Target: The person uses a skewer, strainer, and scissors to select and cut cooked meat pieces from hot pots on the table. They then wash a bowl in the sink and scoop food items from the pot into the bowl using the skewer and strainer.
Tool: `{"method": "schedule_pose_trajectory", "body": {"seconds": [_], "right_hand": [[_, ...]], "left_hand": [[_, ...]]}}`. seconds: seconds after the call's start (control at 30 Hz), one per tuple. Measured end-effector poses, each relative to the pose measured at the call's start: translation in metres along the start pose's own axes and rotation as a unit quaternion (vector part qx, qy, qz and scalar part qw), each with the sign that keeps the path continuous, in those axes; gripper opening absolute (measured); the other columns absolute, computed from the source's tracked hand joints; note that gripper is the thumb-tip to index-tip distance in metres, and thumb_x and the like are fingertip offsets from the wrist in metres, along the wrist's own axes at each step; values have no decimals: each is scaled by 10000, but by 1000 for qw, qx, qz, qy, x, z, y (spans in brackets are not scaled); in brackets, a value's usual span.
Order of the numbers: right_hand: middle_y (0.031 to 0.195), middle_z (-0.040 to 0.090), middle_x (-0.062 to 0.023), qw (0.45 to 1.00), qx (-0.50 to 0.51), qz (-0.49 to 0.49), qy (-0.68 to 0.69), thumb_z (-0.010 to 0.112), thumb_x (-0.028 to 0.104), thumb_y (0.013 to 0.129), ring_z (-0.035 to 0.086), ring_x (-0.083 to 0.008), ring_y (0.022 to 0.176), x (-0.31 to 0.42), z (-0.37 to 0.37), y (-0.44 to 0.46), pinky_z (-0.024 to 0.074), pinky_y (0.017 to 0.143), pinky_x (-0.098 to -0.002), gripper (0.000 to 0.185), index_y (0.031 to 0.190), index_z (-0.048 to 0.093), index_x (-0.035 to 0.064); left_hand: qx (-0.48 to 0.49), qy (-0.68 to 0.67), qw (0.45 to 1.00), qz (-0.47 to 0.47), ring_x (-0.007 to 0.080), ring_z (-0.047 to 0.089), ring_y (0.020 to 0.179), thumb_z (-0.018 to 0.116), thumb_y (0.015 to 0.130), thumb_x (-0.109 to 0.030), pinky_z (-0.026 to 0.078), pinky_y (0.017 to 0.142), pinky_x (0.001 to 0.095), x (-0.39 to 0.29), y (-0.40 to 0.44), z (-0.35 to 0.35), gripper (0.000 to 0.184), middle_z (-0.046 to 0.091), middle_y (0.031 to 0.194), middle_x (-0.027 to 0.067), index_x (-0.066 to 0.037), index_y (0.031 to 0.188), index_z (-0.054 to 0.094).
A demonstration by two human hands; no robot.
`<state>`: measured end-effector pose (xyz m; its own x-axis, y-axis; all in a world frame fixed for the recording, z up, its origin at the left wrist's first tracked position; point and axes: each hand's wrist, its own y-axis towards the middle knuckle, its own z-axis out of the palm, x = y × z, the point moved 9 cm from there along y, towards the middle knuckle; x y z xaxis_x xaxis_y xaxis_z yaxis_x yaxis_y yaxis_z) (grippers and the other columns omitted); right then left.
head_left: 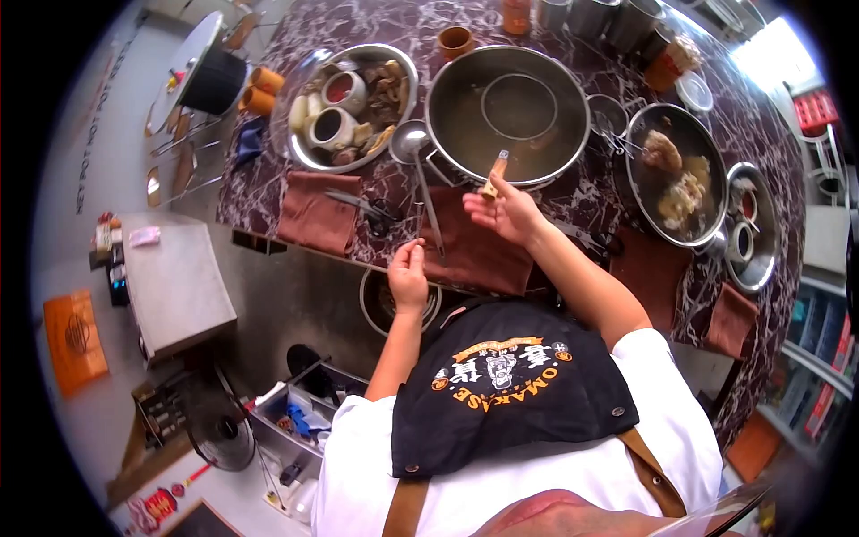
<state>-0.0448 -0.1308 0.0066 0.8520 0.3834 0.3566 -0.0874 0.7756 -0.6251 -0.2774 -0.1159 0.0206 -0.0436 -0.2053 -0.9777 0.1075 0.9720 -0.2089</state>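
Dark maroon with white veins, the counter [371,22] has its front edge toward the person. Above a brown cloth [474,251] by that edge, the right hand [507,213] is turned palm up, thumb and fingers closed on what looks like a small tan stick [498,168] with a silvery tip. The stick shows against the near rim of a large pot [445,139] of cloudy liquid. The left hand [410,277], fingers curled in, is at the front edge near the handle of a ladle [424,183]; whether it grips anything, I cannot tell. A food-filled basin [412,85] sits toward the counter's left edge.
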Motion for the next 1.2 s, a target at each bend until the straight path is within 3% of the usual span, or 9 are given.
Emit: {"method": "schedule_pose_trajectory", "body": {"seconds": [0.3, 0.37, 0.47, 0.67, 0.73, 0.97, 1.1, 1.13, 1.2], "right_hand": [[841, 595, -135, 994, -67, -59, 58, 472, 45, 868, 579, -157, 662, 112, -37, -19, 510, 537, -220, 149, 975, 499, -55], [806, 598, -120, 999, 34, 18, 2, 482, 53, 868, 572, -149, 628, 137, -50, 0, 497, 520, -208, 124, 935, 519, -44], [754, 588, -89, 963, -113, -54, -238, 509, 43, 856, 530, -112, 557, 162, -41, -42, 451, 472, -208, 75, 877, 558, -10], [809, 586, -138, 646, -177, -301, -679, 486, 63, 848, 608, -242, 666, 213, -31, -111, 519, 620, -356, 456, 1302, 487, 11], [919, 587, -216, 379, -167, -455, -788, 490, 80, 845, 623, -376, 792, 207, 2, -133, 509, 741, -460, 560, 1398, 404, 62], [943, 587, -260, 385, -321, -326, -802, 472, 131, 862, 603, -453, 845, 165, -31, -89, 491, 776, -515, 545, 1391, 375, 39], [775, 573, -154, 700, -289, -203, -621, 436, 93, 863, 585, -285, 645, 147, -77, -64, 501, 598, -385, 484, 1341, 429, 22], [775, 573, -154, 700, -290, -202, -620, 436, 93, 863, 585, -285, 645, 147, -69, -72, 501, 598, -385, 484, 1341, 429, 22], [736, 524, -35, 878, -300, -140, -347, 437, 77, 884, 475, -100, 528, 129, -78, -83, 397, 442, -234, 467, 1349, 441, 47]], "left_hand": [[-69, -6, 997, -16, 14, 380, 577, 540, 970, -96, 308, 511, 170, 32, -43, -55, 172, 494, 704, -73, 13, 1065, 634], [-72, -15, 997, -39, 15, 380, 576, 534, 971, -87, 311, 511, 172, 41, -41, -60, 173, 488, 699, -71, 17, 1065, 634], [-52, -6, 997, -48, 13, 382, 581, 532, 973, -89, 312, 515, 169, 45, -26, -63, 177, 495, 710, -68, 19, 1072, 632], [-45, -28, 998, -40, 2, 422, 616, 542, 972, -93, 339, 542, 149, 42, 21, -79, 177, 558, 789, -60, 19, 1075, 633], [-46, -25, 998, -30, -2, 410, 605, 547, 970, -99, 329, 528, 155, 40, 40, -86, 174, 554, 781, -68, 11, 1064, 643], [-25, -17, 999, -16, 0, 386, 607, 540, 975, -106, 313, 526, 161, 42, 97, -102, 174, 519, 758, -80, 0, 1075, 634], [1, -29, 999, -23, -4, 386, 607, 540, 975, -100, 312, 524, 158, 33, 117, -105, 172, 524, 765, -82, 5, 1074, 632], [-10, -14, 1000, -21, 1, 379, 591, 534, 978, -102, 307, 517, 161, 32, 121, -109, 178, 510, 741, -77, 5, 1081, 632], [-10, -3, 1000, -23, 6, 384, 581, 523, 980, -99, 313, 514, 163, 29, 126, -112, 184, 512, 730, -70, 7, 1087, 629]]}}
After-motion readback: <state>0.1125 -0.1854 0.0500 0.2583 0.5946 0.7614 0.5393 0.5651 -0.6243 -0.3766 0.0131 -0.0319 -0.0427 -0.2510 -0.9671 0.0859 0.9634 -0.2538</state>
